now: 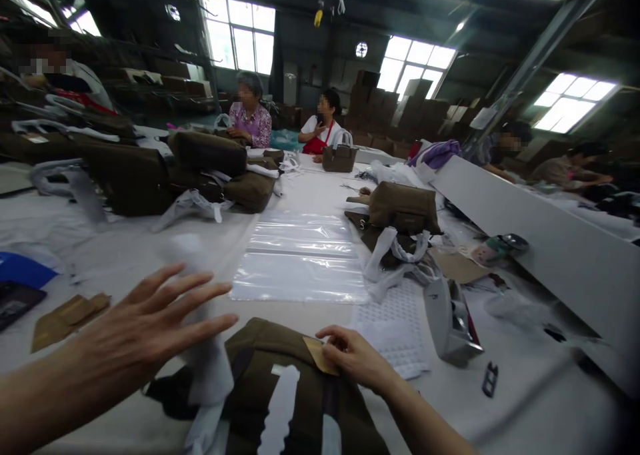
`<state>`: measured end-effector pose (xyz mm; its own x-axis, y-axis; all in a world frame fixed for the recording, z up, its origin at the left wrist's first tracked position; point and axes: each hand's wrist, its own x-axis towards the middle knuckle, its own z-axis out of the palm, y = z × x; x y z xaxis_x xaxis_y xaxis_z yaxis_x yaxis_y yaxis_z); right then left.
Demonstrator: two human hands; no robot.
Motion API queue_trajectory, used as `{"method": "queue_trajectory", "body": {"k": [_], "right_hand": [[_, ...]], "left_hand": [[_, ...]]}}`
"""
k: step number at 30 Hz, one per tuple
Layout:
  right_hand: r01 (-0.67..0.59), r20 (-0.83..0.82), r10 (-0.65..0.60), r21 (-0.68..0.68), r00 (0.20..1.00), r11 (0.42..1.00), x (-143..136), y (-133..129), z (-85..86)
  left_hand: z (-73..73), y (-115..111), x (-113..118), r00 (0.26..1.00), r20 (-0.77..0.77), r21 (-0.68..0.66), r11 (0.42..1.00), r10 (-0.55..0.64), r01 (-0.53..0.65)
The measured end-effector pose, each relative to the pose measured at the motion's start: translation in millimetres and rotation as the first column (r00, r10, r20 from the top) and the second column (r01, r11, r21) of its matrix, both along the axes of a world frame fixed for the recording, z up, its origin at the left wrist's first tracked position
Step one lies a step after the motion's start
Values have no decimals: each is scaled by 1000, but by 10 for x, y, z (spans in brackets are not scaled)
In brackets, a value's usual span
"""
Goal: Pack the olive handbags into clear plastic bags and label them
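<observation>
An olive-brown bag (260, 348) lies on the white table right in front of me, with white paper wrapping (213, 368) around its handles. My right hand (350, 355) pinches a small tan paper piece (320, 356) against the bag's upper right part. With fingers stretched and spread, my left hand (170, 308) hovers over the bag's left side and holds nothing. Beyond the bag, a clear plastic sheet or bag (300, 258) lies flat on the table.
Wrapped brown bags (125, 175) are piled at the left, and more bags (403, 208) sit at the right. A tape dispenser (450, 322) and a small black tool (490, 380) lie right. Brown paper (70, 315) is at left. Several people are around the tables.
</observation>
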<state>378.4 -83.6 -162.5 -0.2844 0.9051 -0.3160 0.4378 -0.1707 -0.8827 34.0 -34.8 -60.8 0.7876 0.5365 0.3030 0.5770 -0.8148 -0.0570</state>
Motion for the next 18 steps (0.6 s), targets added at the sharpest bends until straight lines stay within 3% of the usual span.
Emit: {"method": "queue_trajectory", "body": {"k": [1,3,5,7,9,12,15,18], "right_hand": [[-14,34,14,3,999,1000,-2,-15,23],[-38,123,35,25,992,999,-25,-37,80],[-77,233,61,62,971,995,-75,-40,149],[-131,319,95,96,943,987,-126,-20,227],[-173,350,128,100,928,980,-145,16,308],[-137,320,92,123,943,983,-77,68,407],[66,174,-84,108,981,992,56,63,400],[357,-99,-367,-102,925,928,137,-39,234]], "left_hand": [[-6,88,135,999,-28,-37,999,-40,39],[-120,227,363,984,-90,-274,954,-155,125],[-293,311,497,973,-86,-600,791,-214,121],[-431,355,553,991,-45,-799,600,-127,41],[-502,374,582,999,-8,-872,488,52,-32],[-553,378,657,974,44,-903,426,221,-56],[-637,384,723,950,65,-923,381,306,-60],[-770,402,691,895,0,-953,272,446,-136]]}}
